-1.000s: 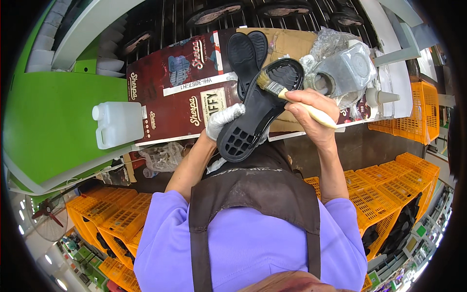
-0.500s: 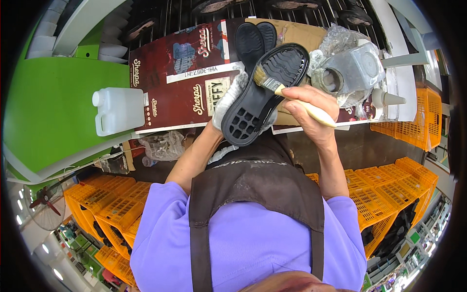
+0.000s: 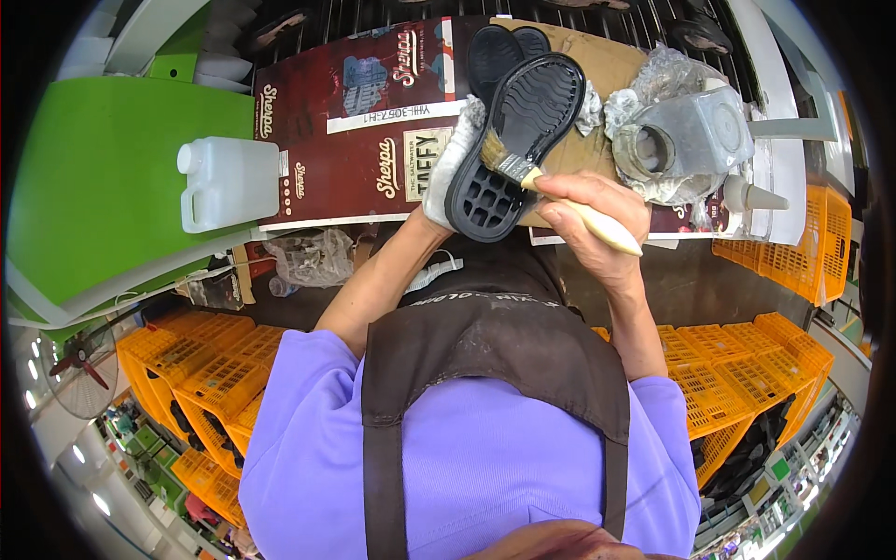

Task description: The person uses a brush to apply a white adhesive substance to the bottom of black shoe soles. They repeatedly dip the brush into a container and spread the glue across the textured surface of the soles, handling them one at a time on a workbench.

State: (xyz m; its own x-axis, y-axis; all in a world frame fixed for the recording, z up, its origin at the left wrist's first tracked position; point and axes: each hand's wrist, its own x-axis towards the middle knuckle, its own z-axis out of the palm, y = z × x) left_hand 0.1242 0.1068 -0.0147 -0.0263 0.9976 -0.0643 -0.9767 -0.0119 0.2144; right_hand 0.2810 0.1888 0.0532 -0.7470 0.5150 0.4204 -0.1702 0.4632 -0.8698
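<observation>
My left hand (image 3: pixel 452 173), in a white glove, holds a black shoe sole (image 3: pixel 539 105) from its left side and beneath; most of its fingers are hidden under the sole. The sole is tilted, its ridged toe pointing up and right and its heel grid near me. In my right hand (image 3: pixel 609 207) is a paintbrush (image 3: pixel 611 233) with a pale yellow handle, pinched near the ferrule. Its bristles touch the left edge of the sole, around the middle. Just beyond, more black soles (image 3: pixel 491 62) lie on the cardboard.
Dark red printed cardboard (image 3: pixel 359 173) covers the bench. At right stand a clear plastic container (image 3: pixel 695 135) with a round opening, plastic wrap around it, and a nozzle bottle (image 3: pixel 751 196). A white jug (image 3: pixel 233 187) is at left. Orange crates (image 3: pixel 737 373) flank me.
The sole has moved up and slightly right in the picture with my left hand. The brush has gone from the forepart's left edge to nearer the heel grid.
</observation>
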